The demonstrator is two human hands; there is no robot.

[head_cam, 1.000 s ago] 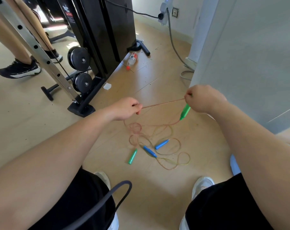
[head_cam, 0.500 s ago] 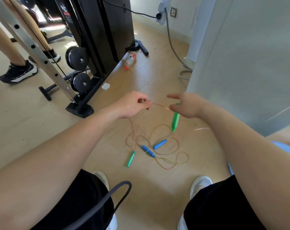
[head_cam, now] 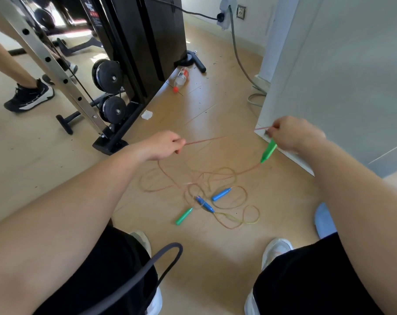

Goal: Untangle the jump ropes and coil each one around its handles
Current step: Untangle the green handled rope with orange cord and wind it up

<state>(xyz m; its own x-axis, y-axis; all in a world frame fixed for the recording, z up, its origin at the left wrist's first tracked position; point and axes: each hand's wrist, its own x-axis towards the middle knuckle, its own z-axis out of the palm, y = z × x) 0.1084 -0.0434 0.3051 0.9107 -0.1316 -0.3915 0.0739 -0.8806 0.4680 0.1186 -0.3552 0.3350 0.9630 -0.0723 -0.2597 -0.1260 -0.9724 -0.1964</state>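
Note:
Thin pinkish rope (head_cam: 206, 140) stretches between my two raised hands. My left hand (head_cam: 164, 145) pinches one end of that stretch. My right hand (head_cam: 293, 133) grips a green handle (head_cam: 269, 151) together with the rope. The rest of the rope hangs down into a tangle (head_cam: 206, 180) on the wooden floor. In that tangle lie a second green handle (head_cam: 184, 216) and two blue handles (head_cam: 221, 194) (head_cam: 204, 203), with a yellowish loop (head_cam: 245, 220) beside them.
A black weight machine (head_cam: 133, 48) with pulleys stands at the left, and another person's leg and black shoe (head_cam: 29, 96) are beyond it. A plastic bottle (head_cam: 181, 79) lies on the floor. A white wall corner (head_cam: 284, 142) is under my right hand. My shoes (head_cam: 276, 250) are below.
My hands came close together half a second ago and have now spread wide apart again, pulling the rope taut between them. The floor tangle has loosened and spread to the left.

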